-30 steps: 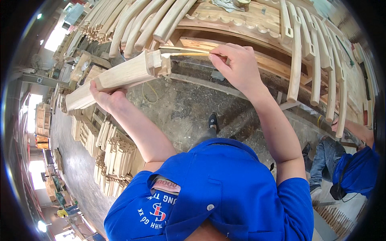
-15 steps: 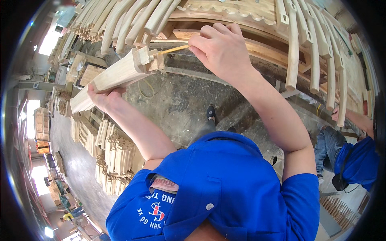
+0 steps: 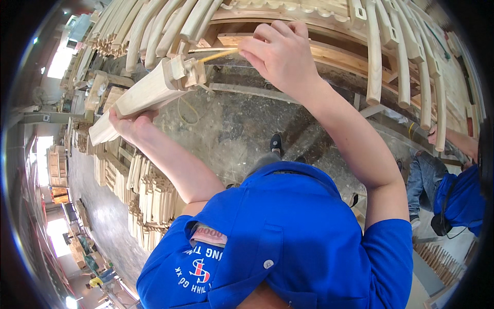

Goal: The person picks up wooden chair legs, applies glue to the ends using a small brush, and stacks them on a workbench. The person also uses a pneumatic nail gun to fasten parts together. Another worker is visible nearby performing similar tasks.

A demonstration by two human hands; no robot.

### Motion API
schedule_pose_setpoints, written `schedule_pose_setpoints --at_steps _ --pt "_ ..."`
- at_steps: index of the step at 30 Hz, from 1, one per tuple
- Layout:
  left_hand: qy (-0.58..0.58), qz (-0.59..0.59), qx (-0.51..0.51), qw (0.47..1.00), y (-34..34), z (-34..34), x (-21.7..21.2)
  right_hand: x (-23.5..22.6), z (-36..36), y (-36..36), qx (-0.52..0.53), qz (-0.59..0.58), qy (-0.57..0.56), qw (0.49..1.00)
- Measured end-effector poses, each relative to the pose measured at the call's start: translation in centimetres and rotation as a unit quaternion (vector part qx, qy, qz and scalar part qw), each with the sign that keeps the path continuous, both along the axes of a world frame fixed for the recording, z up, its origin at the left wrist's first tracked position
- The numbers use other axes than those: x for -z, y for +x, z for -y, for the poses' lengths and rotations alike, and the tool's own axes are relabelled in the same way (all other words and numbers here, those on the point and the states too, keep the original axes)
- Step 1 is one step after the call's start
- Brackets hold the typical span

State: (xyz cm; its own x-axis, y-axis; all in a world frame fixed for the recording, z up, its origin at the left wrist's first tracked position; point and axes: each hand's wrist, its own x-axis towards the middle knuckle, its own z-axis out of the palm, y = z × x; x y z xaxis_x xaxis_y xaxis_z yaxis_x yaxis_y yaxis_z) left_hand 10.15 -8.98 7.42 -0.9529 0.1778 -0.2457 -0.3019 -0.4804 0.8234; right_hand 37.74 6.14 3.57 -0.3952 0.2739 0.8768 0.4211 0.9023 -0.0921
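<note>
My left hand (image 3: 135, 123) is closed around the underside of a bundle of pale, shaped wooden pieces (image 3: 146, 95), holding it tilted with the far end raised to the right. Tenon-like stepped ends show there. From the upper middle, my right hand (image 3: 282, 55) pinches a thin yellow stick (image 3: 218, 55) between thumb and fingers. The stick's other tip reaches the stepped ends of the wood; whether it touches them I cannot tell.
Ahead, a bench carries many curved wooden parts (image 3: 374, 56), several jutting over its edge. Stacked slats (image 3: 154, 201) stand on the floor at my left. A co-worker in a blue shirt (image 3: 458, 198) is at the right. A yellow loop (image 3: 189, 113) hangs below the wood.
My right hand and the stick have shifted slightly away and to the left, and the stick's tip sits a little farther along the wood's end. My left hand keeps its hold.
</note>
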Motion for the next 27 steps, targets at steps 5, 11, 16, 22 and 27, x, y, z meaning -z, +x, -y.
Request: schedule_pose_setpoints --at_steps 5,11,16,22,27 --pt "-0.004 0.021 -0.014 1.0 0.6 -0.6 -0.3 0.3 0.4 0.3 -0.011 0.037 0.008 0.999" --pt "0.006 0.033 -0.036 0.999 0.5 -0.3 -0.1 0.5 0.1 2.8 -0.048 0.065 -0.034 0.996" --pt "-0.004 0.011 -0.01 1.0 0.7 -0.5 -0.4 1.5 -1.0 1.2 0.002 0.047 -0.05 0.998" --pt "-0.002 0.014 -0.011 1.0 1.4 -1.0 -0.3 2.2 0.1 0.4 0.018 0.089 -0.06 0.994" --pt "0.029 0.032 -0.008 0.999 1.1 -1.3 -0.1 1.9 -0.8 0.6 0.032 0.061 -0.046 0.997"
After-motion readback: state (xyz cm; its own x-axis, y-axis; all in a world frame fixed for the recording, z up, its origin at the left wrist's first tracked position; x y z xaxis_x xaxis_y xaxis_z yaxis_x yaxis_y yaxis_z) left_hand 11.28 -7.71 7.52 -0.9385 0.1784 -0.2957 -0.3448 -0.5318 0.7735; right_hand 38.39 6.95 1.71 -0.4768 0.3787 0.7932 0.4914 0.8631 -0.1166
